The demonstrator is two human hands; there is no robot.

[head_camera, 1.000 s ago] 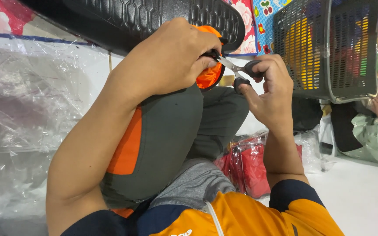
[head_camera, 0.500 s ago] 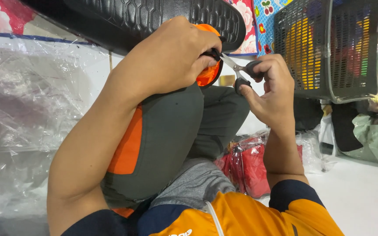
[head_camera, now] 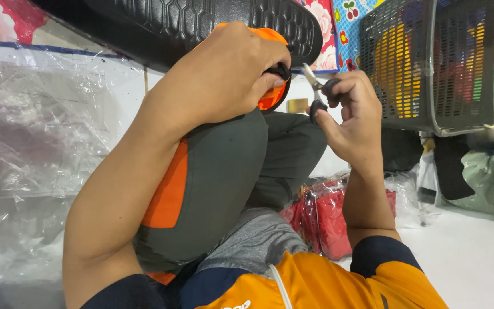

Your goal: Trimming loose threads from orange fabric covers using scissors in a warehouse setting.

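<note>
Head view: orange shoe point(head_camera: 270, 97), black ridged sole point(head_camera: 201, 23).

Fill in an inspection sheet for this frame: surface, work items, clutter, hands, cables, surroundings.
Surface: white floor, partly covered by clear plastic sheet.
Work items: orange piece against a black patterned sole; small scissors, blades toward the orange piece.
Clutter: red packs in plastic beside the knee.
Hands: left hand clamps the orange piece; right hand holds the scissors.
Cables: nothing seen.
Surroundings: dark mesh basket with coloured contents; floral cloth behind.
</note>
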